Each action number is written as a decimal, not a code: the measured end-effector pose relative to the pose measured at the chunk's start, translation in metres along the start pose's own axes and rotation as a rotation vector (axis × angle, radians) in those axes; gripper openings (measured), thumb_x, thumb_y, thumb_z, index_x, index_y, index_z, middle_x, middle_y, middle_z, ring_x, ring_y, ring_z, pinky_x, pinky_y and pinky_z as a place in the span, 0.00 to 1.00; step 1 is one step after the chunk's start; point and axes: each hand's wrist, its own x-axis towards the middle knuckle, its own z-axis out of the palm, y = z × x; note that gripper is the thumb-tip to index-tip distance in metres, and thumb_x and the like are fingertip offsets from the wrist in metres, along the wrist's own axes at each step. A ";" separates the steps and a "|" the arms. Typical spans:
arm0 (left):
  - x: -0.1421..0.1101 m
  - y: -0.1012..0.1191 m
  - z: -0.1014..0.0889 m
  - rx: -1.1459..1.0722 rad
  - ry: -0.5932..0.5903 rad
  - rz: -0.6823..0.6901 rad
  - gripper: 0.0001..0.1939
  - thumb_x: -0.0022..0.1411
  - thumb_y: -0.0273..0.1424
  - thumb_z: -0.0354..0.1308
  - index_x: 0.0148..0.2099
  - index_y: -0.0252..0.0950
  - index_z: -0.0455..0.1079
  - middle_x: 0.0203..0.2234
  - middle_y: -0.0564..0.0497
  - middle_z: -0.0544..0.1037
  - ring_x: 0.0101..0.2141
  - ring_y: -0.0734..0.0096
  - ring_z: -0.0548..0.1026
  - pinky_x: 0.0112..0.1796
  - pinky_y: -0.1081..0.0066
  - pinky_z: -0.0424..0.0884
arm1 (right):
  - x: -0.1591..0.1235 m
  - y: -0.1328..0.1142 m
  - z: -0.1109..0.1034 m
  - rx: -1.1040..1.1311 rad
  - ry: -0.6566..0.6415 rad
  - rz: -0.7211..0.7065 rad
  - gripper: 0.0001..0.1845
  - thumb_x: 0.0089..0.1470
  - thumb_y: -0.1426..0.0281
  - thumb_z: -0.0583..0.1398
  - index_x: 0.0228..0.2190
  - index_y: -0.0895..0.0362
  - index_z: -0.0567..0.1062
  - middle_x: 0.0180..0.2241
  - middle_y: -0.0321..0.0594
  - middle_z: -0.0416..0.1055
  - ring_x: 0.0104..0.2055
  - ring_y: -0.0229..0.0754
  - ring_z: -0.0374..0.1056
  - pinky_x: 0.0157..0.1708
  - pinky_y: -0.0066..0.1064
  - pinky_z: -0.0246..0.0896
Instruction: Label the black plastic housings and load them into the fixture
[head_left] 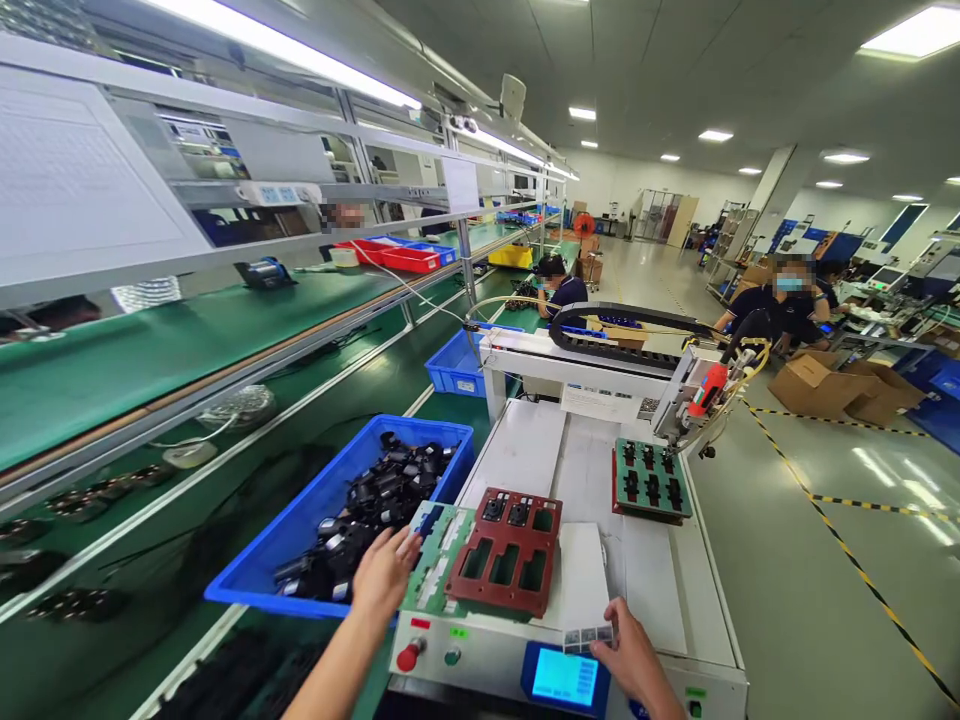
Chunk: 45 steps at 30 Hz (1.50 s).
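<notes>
My left hand (384,575) reaches over the right rim of a blue bin (300,515) heaped with small black parts (375,500); its fingers curl down at the bin's edge and what they hold is hidden. My right hand (630,655) rests on the front of a white benchtop machine (660,585), fingertips pinching a thin strip of small labels (589,635). Between my hands lies a red-brown fixture tray (506,550) with two black parts in its far pockets. A second fixture (649,480), green-topped and filled with black parts, sits under the machine's red-tipped head (705,390).
The machine front carries a red button (407,655), a green button (451,657) and a blue screen (564,680). A green conveyor line (150,350) with shelves runs along the left. Another blue bin (457,365) stands farther back. Seated people work beyond; cardboard boxes (817,385) and yellow-black floor tape (847,500) lie right.
</notes>
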 end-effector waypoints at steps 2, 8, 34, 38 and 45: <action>-0.021 -0.017 0.023 0.038 -0.106 0.012 0.08 0.59 0.21 0.65 0.41 0.34 0.75 0.31 0.53 0.81 0.34 0.68 0.79 0.38 0.71 0.77 | -0.004 0.000 0.000 0.039 -0.015 -0.012 0.12 0.47 0.60 0.67 0.33 0.51 0.74 0.26 0.32 0.72 0.28 0.45 0.69 0.33 0.33 0.63; -0.105 -0.072 0.090 0.511 -1.017 0.361 0.13 0.60 0.34 0.70 0.47 0.37 0.82 0.47 0.41 0.83 0.49 0.55 0.79 0.52 0.60 0.74 | 0.006 -0.009 -0.012 0.154 -0.017 -0.086 0.20 0.55 0.53 0.66 0.41 0.54 0.79 0.30 0.37 0.77 0.36 0.49 0.73 0.38 0.35 0.65; -0.122 -0.139 0.134 0.745 -1.079 0.428 0.23 0.67 0.50 0.59 0.37 0.34 0.81 0.28 0.46 0.83 0.31 0.62 0.78 0.34 0.69 0.66 | 0.017 -0.037 -0.021 0.158 0.298 -0.253 0.22 0.62 0.50 0.64 0.37 0.56 0.84 0.31 0.42 0.77 0.31 0.45 0.70 0.31 0.32 0.67; -0.118 -0.140 0.132 0.780 -1.040 0.432 0.25 0.67 0.51 0.58 0.36 0.33 0.81 0.22 0.50 0.80 0.26 0.67 0.73 0.29 0.70 0.60 | 0.010 -0.036 -0.019 0.101 0.350 -0.386 0.16 0.63 0.54 0.63 0.35 0.52 0.86 0.41 0.47 0.77 0.43 0.50 0.73 0.41 0.39 0.71; -0.117 -0.138 0.131 0.782 -1.079 0.480 0.27 0.68 0.53 0.56 0.35 0.35 0.82 0.27 0.47 0.83 0.30 0.65 0.77 0.33 0.70 0.63 | 0.021 -0.036 -0.005 0.042 0.386 -0.463 0.21 0.66 0.61 0.62 0.59 0.46 0.76 0.45 0.46 0.77 0.49 0.52 0.73 0.50 0.46 0.74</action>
